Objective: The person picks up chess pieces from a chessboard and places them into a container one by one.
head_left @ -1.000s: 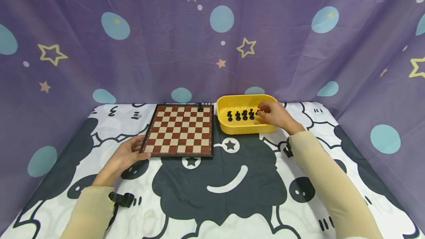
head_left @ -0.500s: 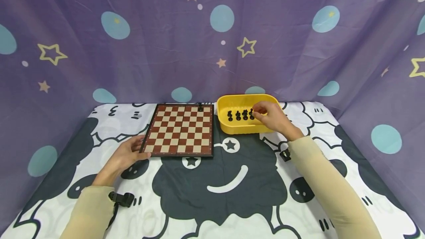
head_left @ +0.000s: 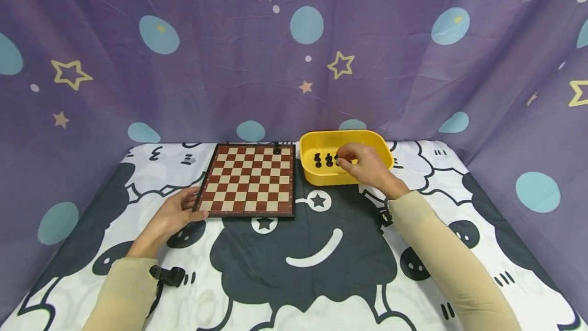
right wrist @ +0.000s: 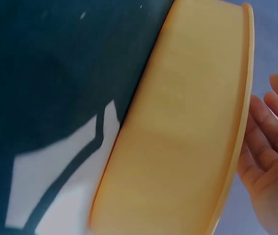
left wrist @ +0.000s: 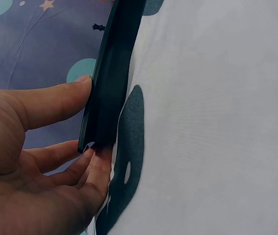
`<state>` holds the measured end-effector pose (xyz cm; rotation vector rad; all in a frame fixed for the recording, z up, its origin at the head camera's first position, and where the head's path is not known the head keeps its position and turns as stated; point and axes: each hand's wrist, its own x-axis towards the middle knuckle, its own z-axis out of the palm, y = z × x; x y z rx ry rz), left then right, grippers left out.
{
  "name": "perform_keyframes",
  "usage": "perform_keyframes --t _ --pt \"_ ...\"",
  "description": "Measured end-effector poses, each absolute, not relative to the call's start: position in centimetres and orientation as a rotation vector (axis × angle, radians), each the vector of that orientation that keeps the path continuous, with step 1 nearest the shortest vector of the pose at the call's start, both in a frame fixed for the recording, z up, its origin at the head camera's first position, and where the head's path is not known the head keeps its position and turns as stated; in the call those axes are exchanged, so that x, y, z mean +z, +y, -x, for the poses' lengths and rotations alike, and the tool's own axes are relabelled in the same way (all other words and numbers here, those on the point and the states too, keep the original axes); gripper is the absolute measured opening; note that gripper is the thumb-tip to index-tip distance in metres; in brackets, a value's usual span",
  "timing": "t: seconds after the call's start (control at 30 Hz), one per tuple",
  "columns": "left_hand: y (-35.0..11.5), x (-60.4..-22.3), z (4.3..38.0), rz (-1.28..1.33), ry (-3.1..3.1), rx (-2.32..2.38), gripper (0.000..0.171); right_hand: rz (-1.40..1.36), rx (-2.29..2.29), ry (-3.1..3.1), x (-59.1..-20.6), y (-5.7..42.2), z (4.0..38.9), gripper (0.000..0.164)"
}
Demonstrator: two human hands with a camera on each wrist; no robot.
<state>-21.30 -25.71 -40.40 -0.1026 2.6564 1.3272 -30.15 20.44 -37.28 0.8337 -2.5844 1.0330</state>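
Note:
My left hand (head_left: 171, 213) holds the near left corner of a folding chessboard (head_left: 248, 180). In the left wrist view the thumb lies on the board's upper edge, and the other fingers are at the corner of its dark side wall (left wrist: 112, 83). One black chess piece (head_left: 277, 149) stands on the board's far row, towards the right. My right hand (head_left: 365, 165) is over the yellow basket (head_left: 321, 180), fingers loosely bent, close to a row of black chess pieces (head_left: 328, 160). The hand hides part of that row. In the right wrist view its fingers (right wrist: 264, 129) show behind the rim, with no piece visible among them.
The basket stands right of the board, close to its far right corner. A cloth with a black-and-white cartoon print (head_left: 303, 259) covers the table. Behind hangs a purple curtain (head_left: 220, 65) with stars and blue spots, right behind the board and basket.
My right hand has moved left along the row inside the basket and now covers pieces that showed before. The left hand, the board and the piece on it have stayed in place.

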Motion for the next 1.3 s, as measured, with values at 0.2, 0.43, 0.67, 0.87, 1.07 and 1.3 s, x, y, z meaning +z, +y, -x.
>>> perform_keyframes --t 0.2,0.43,0.67,0.87,1.07,1.3 --pt "-25.7 -40.5 21.3 0.103 2.658 1.33 0.083 -0.857 1.028 -2.608 -37.2 19.1 30.3 0.019" --pt "-25.8 -40.5 21.2 0.089 2.65 1.347 0.083 -0.911 0.943 -2.644 -36.8 17.5 30.8 0.02" --pt "-25.7 -40.5 21.2 0.09 2.651 1.353 0.084 -0.938 0.914 -2.665 -36.7 15.5 31.2 0.024" --pt "-25.8 -40.4 21.2 0.096 2.656 1.347 0.084 -0.962 0.889 -2.662 -36.7 13.8 31.7 0.024" --pt "-25.8 -40.4 21.2 0.112 2.655 1.335 0.084 -0.946 0.877 -2.702 -36.8 12.5 32.4 0.023" --pt "-25.9 -40.5 21.3 0.101 2.674 1.323 0.084 -0.915 0.859 -2.759 -36.6 11.2 33.6 0.03"
